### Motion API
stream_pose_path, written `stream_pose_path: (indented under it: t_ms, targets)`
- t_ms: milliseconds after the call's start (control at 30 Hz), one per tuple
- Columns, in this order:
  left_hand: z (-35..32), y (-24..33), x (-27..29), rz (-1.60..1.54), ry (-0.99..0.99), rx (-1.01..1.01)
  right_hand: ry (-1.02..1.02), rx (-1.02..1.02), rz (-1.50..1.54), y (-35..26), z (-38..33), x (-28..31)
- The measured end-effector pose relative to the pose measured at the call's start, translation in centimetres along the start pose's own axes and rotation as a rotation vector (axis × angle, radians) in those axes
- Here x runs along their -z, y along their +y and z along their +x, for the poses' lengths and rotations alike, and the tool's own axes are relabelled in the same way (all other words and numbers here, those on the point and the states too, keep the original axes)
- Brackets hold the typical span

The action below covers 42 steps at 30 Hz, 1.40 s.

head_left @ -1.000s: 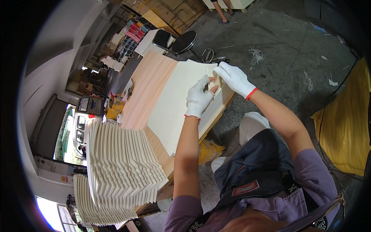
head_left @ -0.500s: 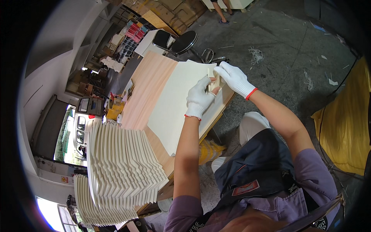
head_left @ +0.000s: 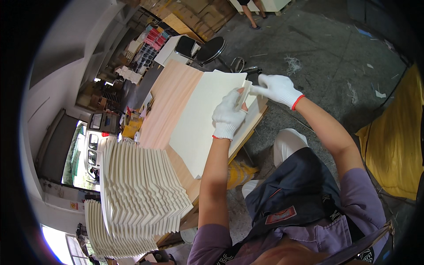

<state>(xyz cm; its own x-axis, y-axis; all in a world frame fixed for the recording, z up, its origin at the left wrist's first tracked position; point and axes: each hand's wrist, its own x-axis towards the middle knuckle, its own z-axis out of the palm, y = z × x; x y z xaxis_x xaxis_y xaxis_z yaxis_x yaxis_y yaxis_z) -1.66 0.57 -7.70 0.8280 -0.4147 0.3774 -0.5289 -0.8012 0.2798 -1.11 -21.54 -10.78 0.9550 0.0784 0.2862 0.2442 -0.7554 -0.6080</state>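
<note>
Head view: left hand [head_left: 230, 111] grasping cream strip [head_left: 247, 90]; right hand [head_left: 279, 89] beside strip's end, grip unclear.

Two gloved hands [head_left: 229, 110] [head_left: 278, 89], one wooden table [head_left: 173, 99], two cream stacks [head_left: 145, 190], one black chair [head_left: 211, 50], one vehicle [head_left: 98, 143]

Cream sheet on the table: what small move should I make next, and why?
Perhaps press gently on the narrow cream strip with your right hand: the strip seems raised at the edge of the cream sheet, your left hand is at it, and the right one sits close beside it, though contact is unclear.
</note>
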Motion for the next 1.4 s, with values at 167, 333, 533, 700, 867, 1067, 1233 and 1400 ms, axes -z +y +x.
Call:
stream_pose_path:
  t_ms: [167,333,533,700,867,1067,1233,1400]
  targets:
    - [1.8,0.1,-0.1,0.099,-0.096,0.083,0.162,0.369,-0.252,1.3,0.7,-0.3]
    - [3.5,0.0,-0.1,0.156,-0.136,0.148,0.069,0.339,-0.101,-0.3,1.8,-0.6]
    - [1.9,-2.3,-0.9,-0.304,-0.148,0.121,0.072,0.023,0.431,-1.4,1.5,-2.3]
    - [1.3,-1.2,-0.4,-0.329,-0.161,0.124,0.156,-0.017,0.429,-1.0,1.1,-3.5]
    - [1.3,-1.4,-0.4,-0.345,-0.147,0.130,0.150,-0.050,0.426,-1.3,1.0,-3.4]
    - [1.2,-2.0,-0.7,-0.382,-0.090,0.175,0.150,-0.034,0.400,-1.5,0.9,-3.3]
    - [1.3,0.1,0.3,-0.168,-0.208,0.146,0.204,-0.037,0.390,-0.3,1.1,-4.4]
    - [1.1,-0.9,-0.2,-0.254,-0.151,0.139,0.158,-0.070,0.400,-0.9,1.2,-4.1]
